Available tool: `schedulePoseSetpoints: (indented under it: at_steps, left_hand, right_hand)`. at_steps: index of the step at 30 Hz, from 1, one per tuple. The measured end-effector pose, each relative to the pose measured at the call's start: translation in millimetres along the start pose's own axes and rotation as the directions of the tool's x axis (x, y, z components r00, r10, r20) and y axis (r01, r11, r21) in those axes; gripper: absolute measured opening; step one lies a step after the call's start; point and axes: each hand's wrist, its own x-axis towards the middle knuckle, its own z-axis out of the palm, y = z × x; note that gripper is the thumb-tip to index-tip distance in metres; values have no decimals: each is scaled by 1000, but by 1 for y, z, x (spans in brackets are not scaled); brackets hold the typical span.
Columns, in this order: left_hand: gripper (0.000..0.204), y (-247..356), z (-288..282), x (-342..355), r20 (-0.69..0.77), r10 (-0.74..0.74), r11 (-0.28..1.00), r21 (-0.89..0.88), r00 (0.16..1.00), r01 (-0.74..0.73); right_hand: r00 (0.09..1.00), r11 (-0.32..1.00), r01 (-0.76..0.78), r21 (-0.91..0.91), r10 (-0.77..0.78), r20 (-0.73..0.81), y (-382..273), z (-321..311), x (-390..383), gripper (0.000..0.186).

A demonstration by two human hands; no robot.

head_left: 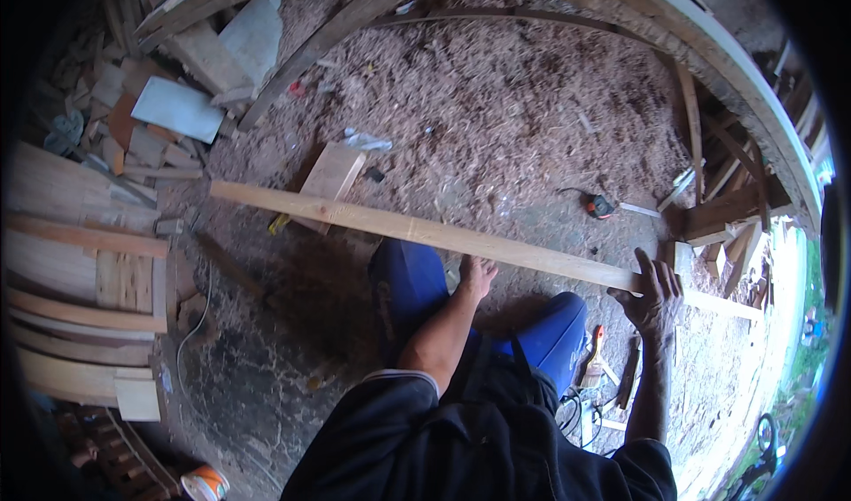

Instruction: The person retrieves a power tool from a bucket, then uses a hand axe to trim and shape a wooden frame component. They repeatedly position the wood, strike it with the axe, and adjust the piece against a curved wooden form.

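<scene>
A long, pale wooden plank [417, 231] lies slantwise across in front of me, its left end farther away and its right end nearer. My left hand [479, 276] holds the near edge around the middle, above my blue-trousered knees; most of its fingers are hidden by the wood. Toward the right end, my right hand [654, 293] rests against the plank with its fingers stretched and spread and the thumb apart. Beyond the plank's left half, a short wooden block [333, 171] lies on the ground, partly covered by it.
Wood shavings [479, 102] cover the ground ahead. A tape measure [600, 206] lies at the right, its blade partly out. Near my right knee is a paintbrush [594, 359]. Stacked boards [84, 315] stand at the left, and a curved wooden frame [709, 45] arches across the far side.
</scene>
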Motion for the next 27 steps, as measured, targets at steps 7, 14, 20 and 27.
schedulePoseSetpoints:
  at_steps: [7, 14, 20, 27]
  left_hand:
    - [112, 26, 34, -30, 74, -60, 990, -121, 995, 69]
    - [86, 52, 58, -75, 407, 93, 990, -137, 909, -40]
    - [67, 100, 107, -150, 657, 320, 946, -183, 682, -268]
    - [55, 142, 187, -223, 782, 421, 906, -337, 460, -256]
  right_hand:
    - [978, 995, 99, 6, -96, -184, 8, -6, 19, 66]
    - [981, 1000, -2, 16, 5, -196, 1, -123, 91, 62]
    - [974, 997, 35, -62, -48, -221, 27, -193, 173, 62]
    - [994, 984, -103, -143, 97, -49, 67, -210, 286, 69]
